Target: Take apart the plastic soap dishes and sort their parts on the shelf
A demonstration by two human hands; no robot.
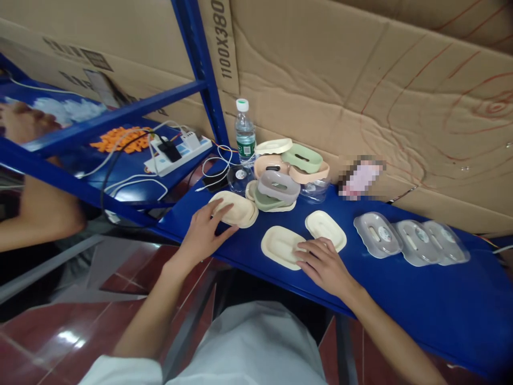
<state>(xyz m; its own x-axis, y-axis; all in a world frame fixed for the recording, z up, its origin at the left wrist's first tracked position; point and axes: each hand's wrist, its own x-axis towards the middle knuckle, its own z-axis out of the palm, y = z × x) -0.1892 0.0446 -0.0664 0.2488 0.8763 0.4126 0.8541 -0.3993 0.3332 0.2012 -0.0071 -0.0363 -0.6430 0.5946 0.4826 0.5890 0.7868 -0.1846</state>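
My left hand [205, 230] rests with spread fingers on a small stack of cream oval trays [237, 209] that look like soap dish parts. Its thumb lies along the stack's near side. My right hand [326, 266] touches the right end of a single cream tray [278, 246] with its fingers stretched out; what its thumb does is hidden. Just behind that hand lies another cream oval piece [324, 227], partly covered by the fingers. Between and beyond my hands is a pile of pastel soap dishes, with a grey one [279, 182] and a green one [303, 156].
Three grey dishes under clear covers [377, 233] overlap in a row at right. A water bottle [245, 133] stands behind the pile against cardboard [296, 64]. A power strip [180, 152], cables and orange pieces [122, 140] lie beyond the blue frame [120, 120], near another person's arm [48, 206].
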